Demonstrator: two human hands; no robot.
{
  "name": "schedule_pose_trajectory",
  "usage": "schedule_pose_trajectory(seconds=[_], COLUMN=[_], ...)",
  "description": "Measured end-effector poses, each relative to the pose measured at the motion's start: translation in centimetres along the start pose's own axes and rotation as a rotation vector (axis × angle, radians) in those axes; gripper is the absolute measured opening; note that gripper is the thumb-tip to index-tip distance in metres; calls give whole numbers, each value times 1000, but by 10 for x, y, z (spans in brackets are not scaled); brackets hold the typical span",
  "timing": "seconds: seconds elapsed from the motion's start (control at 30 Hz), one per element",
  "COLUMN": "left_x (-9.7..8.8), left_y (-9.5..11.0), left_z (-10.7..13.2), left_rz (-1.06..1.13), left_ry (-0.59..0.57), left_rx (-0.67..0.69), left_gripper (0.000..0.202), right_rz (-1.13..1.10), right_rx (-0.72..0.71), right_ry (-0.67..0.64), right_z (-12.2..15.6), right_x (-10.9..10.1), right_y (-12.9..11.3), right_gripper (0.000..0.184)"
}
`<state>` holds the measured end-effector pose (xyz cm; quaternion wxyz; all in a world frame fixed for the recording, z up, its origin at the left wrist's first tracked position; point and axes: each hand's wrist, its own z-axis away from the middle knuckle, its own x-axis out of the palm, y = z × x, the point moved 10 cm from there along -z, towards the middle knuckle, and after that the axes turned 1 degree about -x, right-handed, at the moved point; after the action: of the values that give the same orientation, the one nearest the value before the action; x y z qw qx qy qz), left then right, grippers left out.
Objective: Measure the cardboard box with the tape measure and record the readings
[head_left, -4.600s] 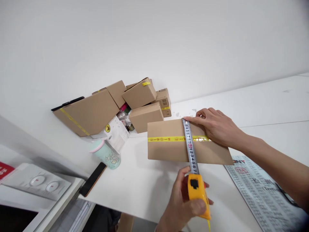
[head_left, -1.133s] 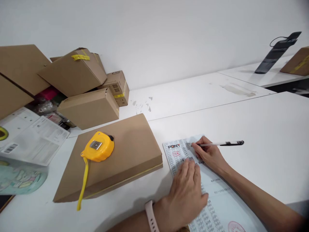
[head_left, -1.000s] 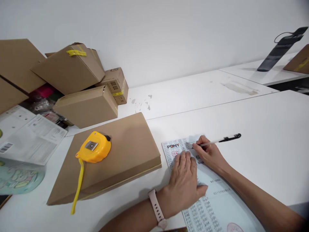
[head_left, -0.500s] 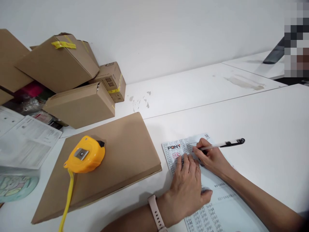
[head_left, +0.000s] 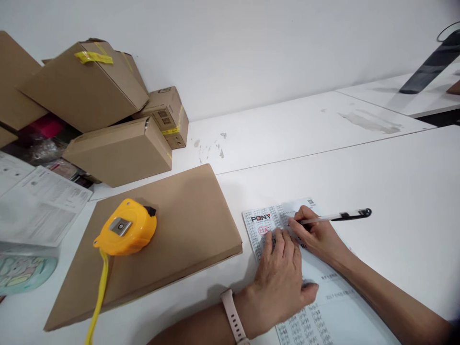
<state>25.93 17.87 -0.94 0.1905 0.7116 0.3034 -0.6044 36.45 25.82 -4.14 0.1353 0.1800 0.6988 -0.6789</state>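
Note:
My right hand (head_left: 319,235) is closed around a pen (head_left: 345,215) with a clear barrel and black cap end. The pen's tip rests at or near the upper part of a printed paper sheet (head_left: 334,292), which bears a "PONY" logo, a red mark and columns of small writing. Flat on that paper lies my left hand (head_left: 280,278), fingers stretched out and a pale pink band on its wrist. To the left, a yellow tape measure (head_left: 127,227) sits on a flat cardboard box (head_left: 194,215), its yellow strap hanging over the front edge.
Several cardboard boxes (head_left: 118,148) are stacked at the back left against the wall. Printed papers (head_left: 46,206) and a pale green patterned item (head_left: 28,273) lie at the far left. A dark bottle (head_left: 429,67) stands at the back right on the white table (head_left: 402,187).
The view has shifted slightly, showing more of the dark bottle at the right. Both hands keep nearly the same places on the paper, and the pen stays in my right hand.

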Motion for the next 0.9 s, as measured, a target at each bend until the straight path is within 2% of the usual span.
schedule_pose_trajectory(seconds=[0.13,0.47,0.9], left_x=[-1,-1,-2], left_y=[0,0,-1], left_z=[0,-2,-1], left_rz=[-37,-27,-34], left_ry=[-5,4,-32], left_rx=[-2,-8,1], left_gripper=[80,80,80], right_rz=[-24,-4,9], right_rx=[25,-17,-4], right_ry=[-3,22,61], right_z=[0,-1,-2], right_x=[2,-3,-7], right_y=[5,-6,-8], right_gripper=[31,28,27])
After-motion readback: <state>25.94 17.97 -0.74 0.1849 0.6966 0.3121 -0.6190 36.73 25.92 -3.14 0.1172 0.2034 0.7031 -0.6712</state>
